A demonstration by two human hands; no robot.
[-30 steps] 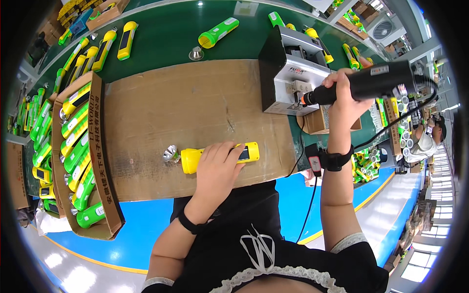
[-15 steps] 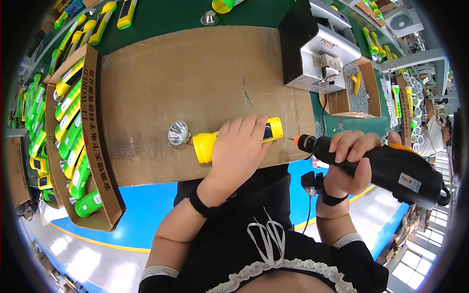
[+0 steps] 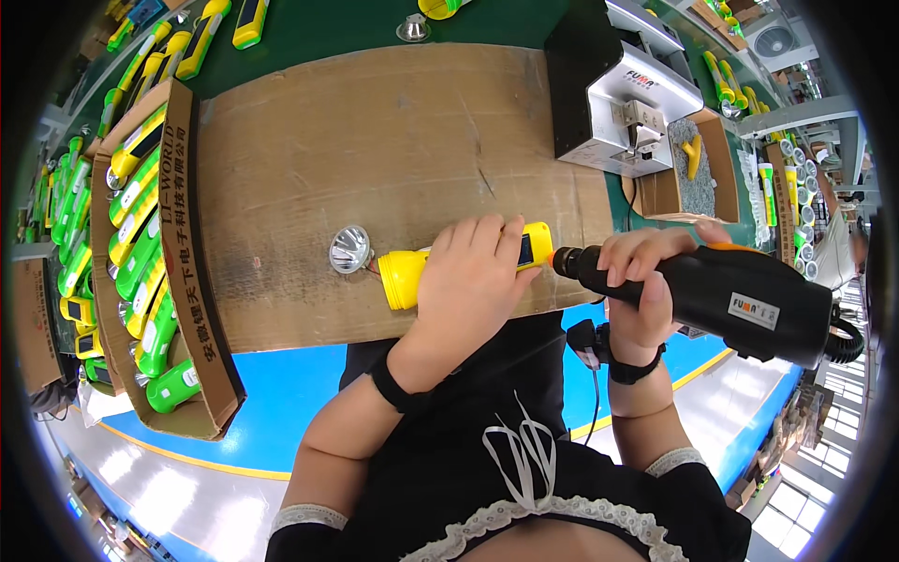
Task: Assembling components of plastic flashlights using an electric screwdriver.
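Gripping the driver [image 3: 712, 298] with the right hand [image 3: 651, 302], just now closing the gap to the torch [image 3: 403, 279] and bringing the tip up to its right end, apparently engaging there. Holding the torch down near the cardboard's [image 3: 375, 140] near edge, wrapping the left hand [image 3: 468, 292] over it, leaving the reflector [image 3: 350, 249] lying just left.

Green bench [image 3: 318, 33], cardboard sheet [image 3: 375, 140] (scuffed) on top, yellow flashlight [image 3: 403, 279], silver reflector [image 3: 350, 249], boxy machine [image 3: 609, 108]
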